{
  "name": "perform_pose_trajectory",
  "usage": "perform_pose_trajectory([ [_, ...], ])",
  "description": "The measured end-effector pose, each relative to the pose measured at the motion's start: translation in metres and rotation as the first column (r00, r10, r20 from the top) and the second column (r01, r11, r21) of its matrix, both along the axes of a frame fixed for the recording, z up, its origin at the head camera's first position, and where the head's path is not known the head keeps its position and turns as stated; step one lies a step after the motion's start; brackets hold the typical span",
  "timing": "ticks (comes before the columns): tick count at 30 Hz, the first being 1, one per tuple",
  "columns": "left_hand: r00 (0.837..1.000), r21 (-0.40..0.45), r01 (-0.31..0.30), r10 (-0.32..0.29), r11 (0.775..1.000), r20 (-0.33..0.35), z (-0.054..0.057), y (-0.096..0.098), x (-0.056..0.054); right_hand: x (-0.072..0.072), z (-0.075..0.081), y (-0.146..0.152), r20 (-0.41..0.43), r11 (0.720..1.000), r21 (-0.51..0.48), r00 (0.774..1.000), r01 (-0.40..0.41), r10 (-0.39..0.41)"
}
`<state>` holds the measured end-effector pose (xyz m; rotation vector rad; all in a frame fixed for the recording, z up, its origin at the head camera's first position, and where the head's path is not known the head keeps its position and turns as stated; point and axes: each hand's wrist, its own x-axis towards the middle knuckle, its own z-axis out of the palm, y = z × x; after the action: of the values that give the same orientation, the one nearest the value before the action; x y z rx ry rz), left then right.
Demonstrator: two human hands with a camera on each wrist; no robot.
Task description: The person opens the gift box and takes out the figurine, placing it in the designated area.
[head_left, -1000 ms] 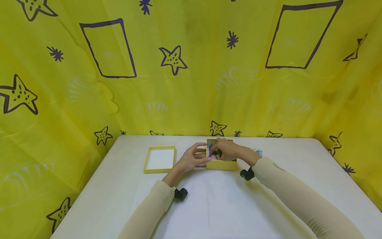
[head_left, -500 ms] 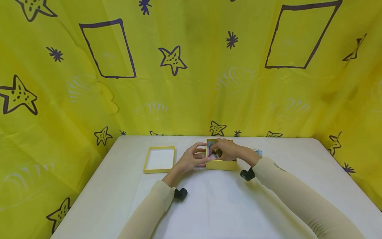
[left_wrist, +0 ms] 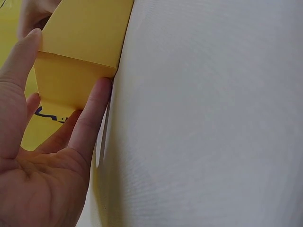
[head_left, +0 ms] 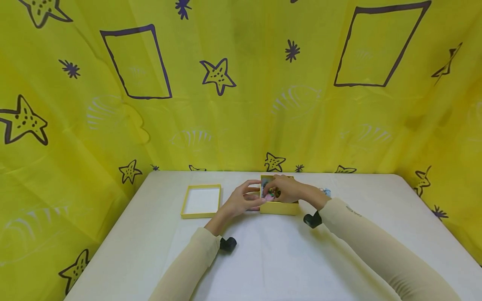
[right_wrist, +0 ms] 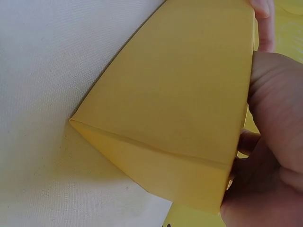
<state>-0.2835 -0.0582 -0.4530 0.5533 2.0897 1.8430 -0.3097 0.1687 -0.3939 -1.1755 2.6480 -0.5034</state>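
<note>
A yellow box [head_left: 279, 208] without its lid stands near the back of the table, holding several small colourful things, one of them pink [head_left: 269, 197]. My left hand [head_left: 242, 200] touches its left side with extended, spread fingers; in the left wrist view the thumb tip is at the upper edge and a finger lies along the lower corner. From above, my right hand [head_left: 287, 188] reaches into the box with bent fingers around the small things. The box wall [right_wrist: 180, 85] hides its fingertips in the right wrist view, so I cannot tell whether it pinches anything.
A shallow yellow-edged lid [head_left: 201, 215] with a white inside lies to the left of the box. Something small and light blue [head_left: 326, 192] is partly visible behind my right wrist. A yellow curtain [head_left: 241, 125] with starfish drawings hangs behind the white table [head_left: 248, 267].
The fingers of my right hand have shifted slightly inside the box, and more of the pink thing shows there now. My left hand and the box have stayed in place.
</note>
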Motion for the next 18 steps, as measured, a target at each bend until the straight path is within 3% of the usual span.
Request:
perform_pose_trajectory([
  [12, 1.000, 0.020, 0.005, -0.005, 1.000, 0.016, 0.000, 0.000, 0.001, 0.003, 0.005, 0.005, 0.007, 1.000, -0.018, 1.000, 0.000, 0.000],
  [18, 1.000, 0.021, -0.005, 0.005, 1.000, 0.013, 0.000, 0.001, 0.001, 0.004, 0.007, 0.010, 0.015, 0.997, -0.077, 1.000, -0.026, 0.027],
])
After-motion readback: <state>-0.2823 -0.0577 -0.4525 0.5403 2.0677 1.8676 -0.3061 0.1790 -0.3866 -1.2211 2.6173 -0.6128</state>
